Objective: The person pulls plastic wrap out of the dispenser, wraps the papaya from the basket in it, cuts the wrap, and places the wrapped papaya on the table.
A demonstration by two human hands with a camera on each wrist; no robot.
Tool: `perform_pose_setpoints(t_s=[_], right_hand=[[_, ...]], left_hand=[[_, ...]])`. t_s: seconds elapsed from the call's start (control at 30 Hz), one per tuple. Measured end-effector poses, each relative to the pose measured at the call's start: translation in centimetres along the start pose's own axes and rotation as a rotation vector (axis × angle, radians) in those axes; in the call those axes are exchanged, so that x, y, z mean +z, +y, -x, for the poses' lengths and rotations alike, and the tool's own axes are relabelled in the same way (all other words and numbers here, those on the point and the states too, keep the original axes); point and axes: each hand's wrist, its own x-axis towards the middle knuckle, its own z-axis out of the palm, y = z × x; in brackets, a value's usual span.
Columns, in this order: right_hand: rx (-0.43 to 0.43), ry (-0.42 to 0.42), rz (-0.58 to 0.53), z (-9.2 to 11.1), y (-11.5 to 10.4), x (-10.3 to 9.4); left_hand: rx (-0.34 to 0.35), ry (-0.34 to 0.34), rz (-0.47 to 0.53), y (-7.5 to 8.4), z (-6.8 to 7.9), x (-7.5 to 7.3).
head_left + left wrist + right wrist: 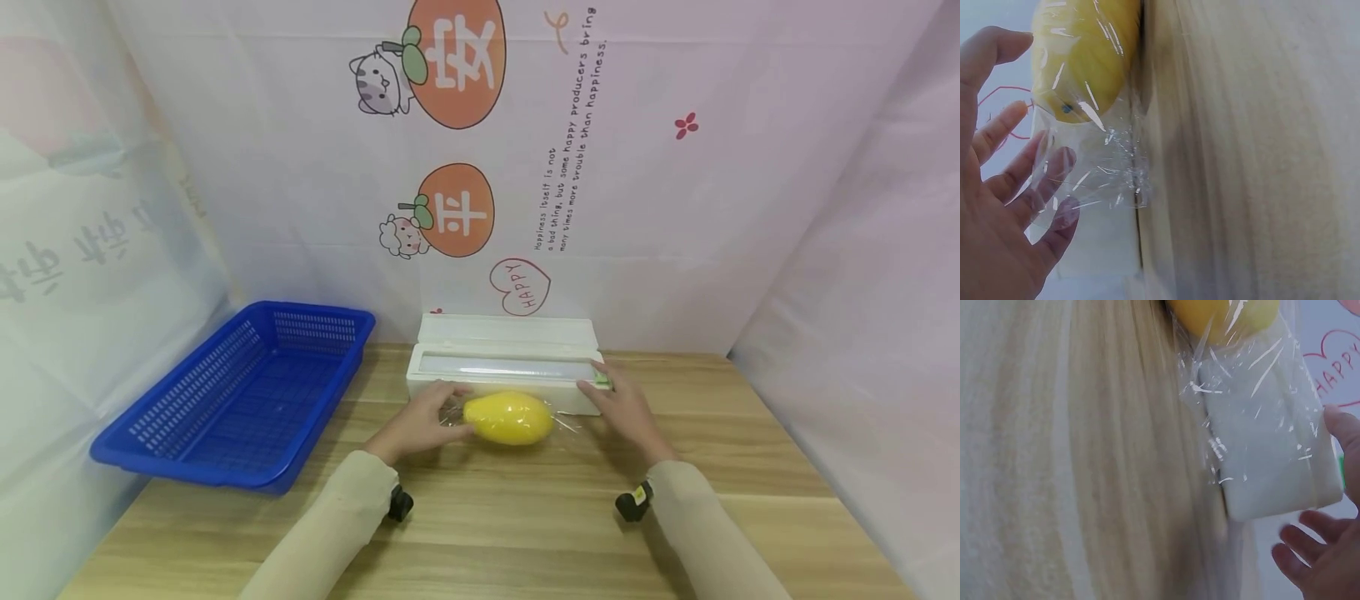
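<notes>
A yellow oval fruit [508,418], mango-like, lies wrapped in clear cling film [1094,165] whose loose ends stick out on both sides. Just behind it stands a white cling film box [504,389] with its lid raised and a film roll [510,367] inside. My left hand [427,418] is at the fruit's left end, fingers spread and partly behind the loose film, thumb and fingertips close to the fruit. At the right end of the box is my right hand [626,408], its fingers apart near the box corner, beside the film's right end [1260,419].
A blue slatted basket [347,379] sits at the left of the wooden table [525,525]. White printed cloth [637,208] rises behind and at both sides. Each wrist carries a small black camera [401,504].
</notes>
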Motion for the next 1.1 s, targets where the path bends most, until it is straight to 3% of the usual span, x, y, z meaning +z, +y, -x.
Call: perform_pose_setpoints(t_s=[0.13,0.3,0.43,0.6,0.87,1.1], right_hand=[[0.077,-0.06,-0.051,0.4,0.3,-0.2],[0.105,-0.094,-0.091,0.6,0.7,-0.4],[0.126,-0.113,-0.118,0.7,1.0,-0.6],[0.129,-0.115,-0.131,0.5,1.4,-0.6],[0.156,-0.134,-0.161,0.4,2.2,-0.7],[0.159,-0.156,-0.233,0.6,2.4,-0.9]], left_hand=[[0.017,0.011,0.006,0.2,-0.1,-0.2],[0.059,0.041,-0.043,1.2,-0.9,-0.5],[0.098,0.059,-0.108,3.0,-2.4,-0.6],[0.102,0.02,-0.139,5.4,-5.2,-0.2],[0.131,-0.084,-0.138,8.5,-9.7,2.1],[0.114,-0.099,-0.085,9.6,-12.9,5.2]])
